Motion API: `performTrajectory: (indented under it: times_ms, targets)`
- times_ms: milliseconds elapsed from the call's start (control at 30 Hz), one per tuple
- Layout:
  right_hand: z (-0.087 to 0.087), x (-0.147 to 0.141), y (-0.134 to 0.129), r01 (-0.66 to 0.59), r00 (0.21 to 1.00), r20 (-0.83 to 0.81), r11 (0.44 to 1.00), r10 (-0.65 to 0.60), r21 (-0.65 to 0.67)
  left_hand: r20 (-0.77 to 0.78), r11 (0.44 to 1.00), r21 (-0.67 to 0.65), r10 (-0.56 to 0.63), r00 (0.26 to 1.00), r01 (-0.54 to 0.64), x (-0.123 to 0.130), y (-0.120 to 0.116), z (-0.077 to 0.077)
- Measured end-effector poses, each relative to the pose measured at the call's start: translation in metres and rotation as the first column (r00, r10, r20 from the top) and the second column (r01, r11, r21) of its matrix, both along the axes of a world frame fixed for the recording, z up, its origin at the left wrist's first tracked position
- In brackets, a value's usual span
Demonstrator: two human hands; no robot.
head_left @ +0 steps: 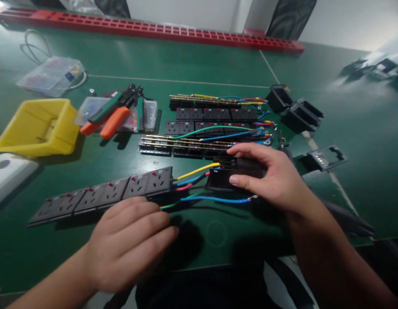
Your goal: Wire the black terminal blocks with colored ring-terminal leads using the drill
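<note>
My right hand (276, 176) is closed around a black rectangular module (218, 178), thumb on its near side and index finger across the far side. Yellow, blue and red wires (197, 170) run from that module to a strip of black sockets (109, 195) lying at a slant on the left. In front of the strip my left hand (131, 242) is curled closed; whatever its fingers hold is hidden. A green wire (168, 206) shows beside its knuckles, and a blue wire (215, 198) with a metal lug stretches to the right below the module.
Behind lie several more socket strips (215, 114), some with brass bars up. To the left are orange-handled pliers (115, 122) on a clear case, a yellow bin (34, 146) and another clear box (54, 75). Black housings (302, 116) lie right; a red slotted rail (147, 30) spans the back.
</note>
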State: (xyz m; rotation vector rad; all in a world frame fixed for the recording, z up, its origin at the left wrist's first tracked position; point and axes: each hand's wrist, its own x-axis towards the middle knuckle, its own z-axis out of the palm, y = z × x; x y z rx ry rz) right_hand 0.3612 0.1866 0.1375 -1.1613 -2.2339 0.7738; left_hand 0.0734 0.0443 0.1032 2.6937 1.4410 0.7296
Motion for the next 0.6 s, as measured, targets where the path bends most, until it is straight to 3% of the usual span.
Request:
performTrajectory:
  times_ms: [67,133,267,367,467,600]
  targets:
    - [0.006,0.0,0.0,-0.005,0.999,-0.032,1.0,0.005,-0.022,-0.117,0.984,0.125,0.143,0.983,-0.129,0.002,-0.004,-0.007]
    - [0.011,0.0,-0.001,-0.024,0.999,-0.034,0.999,0.023,-0.032,-0.214,0.96,0.164,0.26,0.941,-0.228,0.003,0.003,-0.01]
    - [0.013,0.0,-0.006,-0.046,0.999,0.01,0.999,0.045,0.024,-0.376,0.949,-0.022,0.283,0.882,-0.314,0.005,0.024,-0.006]
    - [0.009,0.001,-0.009,-0.078,0.996,0.056,0.996,0.075,0.052,-0.454,0.929,-0.072,0.293,0.842,-0.362,0.011,0.03,-0.004]
    - [0.004,0.003,-0.008,-0.089,0.989,0.127,0.991,0.075,0.102,-0.454,0.949,-0.112,0.214,0.865,-0.293,0.017,0.027,-0.001]
    - [0.0,0.008,-0.003,-0.198,0.971,0.168,0.963,0.168,0.181,-0.257,0.966,-0.245,0.018,0.966,-0.083,0.014,0.032,0.015]
